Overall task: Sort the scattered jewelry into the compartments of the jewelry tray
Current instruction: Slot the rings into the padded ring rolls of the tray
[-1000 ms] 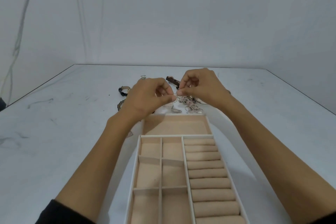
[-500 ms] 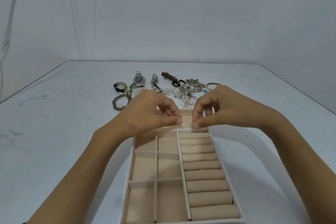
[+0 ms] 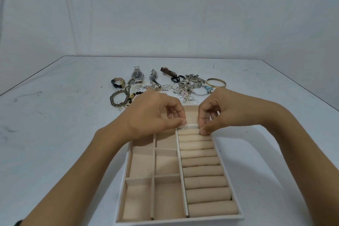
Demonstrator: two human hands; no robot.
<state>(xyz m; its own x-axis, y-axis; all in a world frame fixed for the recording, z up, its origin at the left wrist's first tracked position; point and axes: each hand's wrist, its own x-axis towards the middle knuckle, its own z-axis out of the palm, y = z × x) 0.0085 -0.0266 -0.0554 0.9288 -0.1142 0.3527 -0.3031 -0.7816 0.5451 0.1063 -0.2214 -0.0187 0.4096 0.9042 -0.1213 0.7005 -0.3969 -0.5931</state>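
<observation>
Head view: my left hand (image 3: pixel 152 117) pinches a ring (image 3: pixel 184 127) just left of my right hand (image 3: pixel 225 110), whose fingertips pinch at the top roll (image 3: pixel 190 131), contents unclear; a skewed push could drop it.

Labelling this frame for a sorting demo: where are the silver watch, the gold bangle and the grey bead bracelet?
silver watch (image 3: pixel 137 75), head view, centre of its dark dial.
gold bangle (image 3: pixel 220 86), head view, its near rim.
grey bead bracelet (image 3: pixel 111 99), head view, beads on its left side.
</observation>
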